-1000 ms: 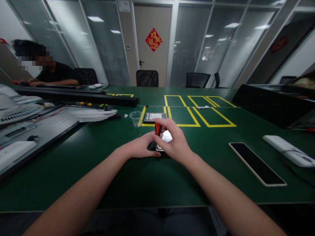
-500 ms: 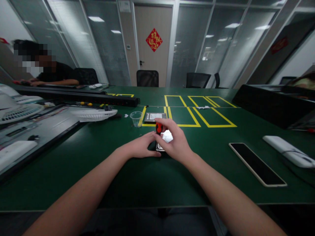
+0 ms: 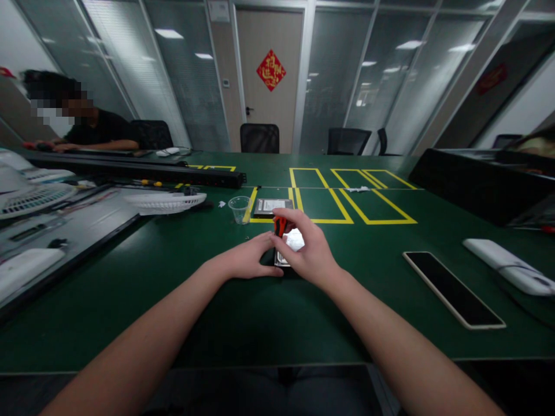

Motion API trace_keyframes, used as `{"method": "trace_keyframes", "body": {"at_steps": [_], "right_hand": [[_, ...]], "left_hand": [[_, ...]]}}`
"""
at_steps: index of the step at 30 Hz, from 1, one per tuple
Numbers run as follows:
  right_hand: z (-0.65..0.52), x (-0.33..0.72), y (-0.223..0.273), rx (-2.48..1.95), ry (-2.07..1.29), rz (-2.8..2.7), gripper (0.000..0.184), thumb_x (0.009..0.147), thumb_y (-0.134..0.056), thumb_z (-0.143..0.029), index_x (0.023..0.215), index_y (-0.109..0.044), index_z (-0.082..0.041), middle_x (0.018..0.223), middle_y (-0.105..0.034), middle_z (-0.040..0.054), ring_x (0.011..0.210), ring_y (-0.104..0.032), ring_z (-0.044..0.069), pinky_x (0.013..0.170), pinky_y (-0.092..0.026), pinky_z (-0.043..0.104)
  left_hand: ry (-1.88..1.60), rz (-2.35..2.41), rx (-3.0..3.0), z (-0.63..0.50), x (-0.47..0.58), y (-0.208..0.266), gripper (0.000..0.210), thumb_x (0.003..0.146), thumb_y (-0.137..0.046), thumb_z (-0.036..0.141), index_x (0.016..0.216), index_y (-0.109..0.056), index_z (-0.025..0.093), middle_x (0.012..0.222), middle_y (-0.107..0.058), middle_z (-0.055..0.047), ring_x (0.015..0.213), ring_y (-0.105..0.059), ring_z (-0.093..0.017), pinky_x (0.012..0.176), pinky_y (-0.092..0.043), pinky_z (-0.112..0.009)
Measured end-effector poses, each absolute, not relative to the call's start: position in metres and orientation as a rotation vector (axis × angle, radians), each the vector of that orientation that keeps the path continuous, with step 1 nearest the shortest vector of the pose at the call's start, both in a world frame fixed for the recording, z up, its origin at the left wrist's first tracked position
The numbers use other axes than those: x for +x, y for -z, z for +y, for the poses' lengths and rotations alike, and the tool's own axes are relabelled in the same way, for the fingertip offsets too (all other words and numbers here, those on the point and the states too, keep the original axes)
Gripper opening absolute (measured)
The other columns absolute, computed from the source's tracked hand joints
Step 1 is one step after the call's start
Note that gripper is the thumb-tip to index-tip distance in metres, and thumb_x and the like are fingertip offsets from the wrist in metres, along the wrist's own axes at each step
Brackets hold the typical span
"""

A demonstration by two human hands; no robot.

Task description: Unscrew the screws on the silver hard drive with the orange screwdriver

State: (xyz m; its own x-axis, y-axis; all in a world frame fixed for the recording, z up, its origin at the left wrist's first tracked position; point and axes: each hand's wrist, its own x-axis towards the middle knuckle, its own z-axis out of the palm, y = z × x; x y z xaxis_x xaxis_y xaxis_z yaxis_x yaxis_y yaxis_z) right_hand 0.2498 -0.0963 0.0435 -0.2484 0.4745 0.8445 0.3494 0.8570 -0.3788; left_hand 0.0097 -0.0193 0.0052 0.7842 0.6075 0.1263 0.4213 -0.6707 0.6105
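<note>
A hard drive (image 3: pixel 295 239) with a shiny metal face lies on the green table between my hands, partly covered by them. My left hand (image 3: pixel 247 258) grips its left side, with the thumb along the near edge and the fingers toward the far end. My right hand (image 3: pixel 313 247) is closed on the red-and-black handle of a screwdriver (image 3: pixel 280 226), held upright over the drive's left part. The screwdriver's tip is hidden. Just beyond stands a clear plastic cup (image 3: pixel 240 210), beside a second hard drive (image 3: pixel 272 205) with a white label.
Yellow tape rectangles (image 3: pixel 377 222) mark the green table (image 3: pixel 347 341). On the right lie a phone (image 3: pixel 453 289), a white power strip (image 3: pixel 509 267) and a black case (image 3: pixel 459 188). White fan parts (image 3: pixel 169 200) and a metal panel (image 3: pixel 99 216) fill the left; a person (image 3: pixel 104 130) sits behind them.
The screwdriver handle has turned a little in my right fingers, showing a different red-and-black side. Both hands and the hard drive stay in place.
</note>
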Motion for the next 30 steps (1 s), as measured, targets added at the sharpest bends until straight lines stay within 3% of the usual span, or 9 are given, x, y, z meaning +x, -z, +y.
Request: {"method": "trace_keyframes", "body": {"at_steps": [4, 7, 11, 20, 26, 30], "right_hand": [[-0.0964, 0.2495, -0.0448, -0.617, -0.112, -1.854, 0.050, 0.121, -0.074, -0.017, 0.168, -0.074, -0.033, 0.148, -0.085, 0.0119, 0.128, -0.086, 0.030, 0.108, -0.079, 0.049], [-0.0983, 0.2485, -0.0423, -0.624, -0.152, -1.860, 0.058, 0.120, -0.068, -0.015, 0.175, -0.068, -0.034, 0.155, -0.085, 0.0124, 0.131, -0.087, 0.029, 0.116, -0.078, 0.051], [-0.0996, 0.2493, -0.0388, -0.661, -0.240, -1.857, 0.066, 0.117, -0.069, -0.016, 0.180, -0.064, -0.035, 0.163, -0.084, 0.0141, 0.134, -0.090, 0.031, 0.124, -0.076, 0.057], [-0.0987, 0.2491, -0.0461, -0.644, -0.153, -1.881, 0.049, 0.120, -0.073, -0.019, 0.167, -0.074, -0.033, 0.149, -0.088, 0.0116, 0.131, -0.088, 0.031, 0.114, -0.078, 0.053], [-0.1003, 0.2483, -0.0412, -0.683, -0.261, -1.872, 0.063, 0.116, -0.070, -0.016, 0.177, -0.067, -0.034, 0.157, -0.087, 0.0126, 0.134, -0.090, 0.031, 0.123, -0.077, 0.057], [-0.0993, 0.2497, -0.0439, -0.684, -0.189, -1.887, 0.056, 0.118, -0.076, -0.020, 0.171, -0.071, -0.035, 0.156, -0.086, 0.0128, 0.137, -0.087, 0.034, 0.120, -0.077, 0.057]], "left_hand": [[-0.415, 0.741, 2.424, -0.0170, 0.0092, -0.0024, 0.096, 0.104, -0.103, 0.069, 0.185, -0.071, 0.029, 0.198, -0.066, -0.019, 0.187, -0.061, -0.050, 0.160, -0.044, -0.072], [-0.401, 0.750, 2.434, -0.0158, 0.0085, -0.0008, 0.100, 0.104, -0.103, 0.071, 0.188, -0.069, 0.029, 0.203, -0.061, -0.021, 0.192, -0.055, -0.051, 0.162, -0.040, -0.074], [-0.382, 0.761, 2.423, -0.0161, 0.0081, -0.0017, 0.100, 0.104, -0.105, 0.068, 0.189, -0.069, 0.028, 0.197, -0.067, -0.023, 0.188, -0.059, -0.053, 0.161, -0.039, -0.078], [-0.420, 0.760, 2.376, -0.0202, 0.0106, -0.0063, 0.090, 0.102, -0.105, 0.066, 0.177, -0.076, 0.027, 0.186, -0.075, -0.020, 0.175, -0.071, -0.050, 0.154, -0.051, -0.074], [-0.383, 0.767, 2.399, -0.0203, 0.0098, -0.0071, 0.097, 0.103, -0.106, 0.065, 0.185, -0.072, 0.026, 0.196, -0.067, -0.023, 0.185, -0.062, -0.053, 0.160, -0.042, -0.077], [-0.399, 0.786, 2.385, -0.0189, 0.0091, -0.0043, 0.106, 0.101, -0.106, 0.069, 0.190, -0.066, 0.026, 0.201, -0.061, -0.023, 0.189, -0.057, -0.052, 0.161, -0.040, -0.075]]}}
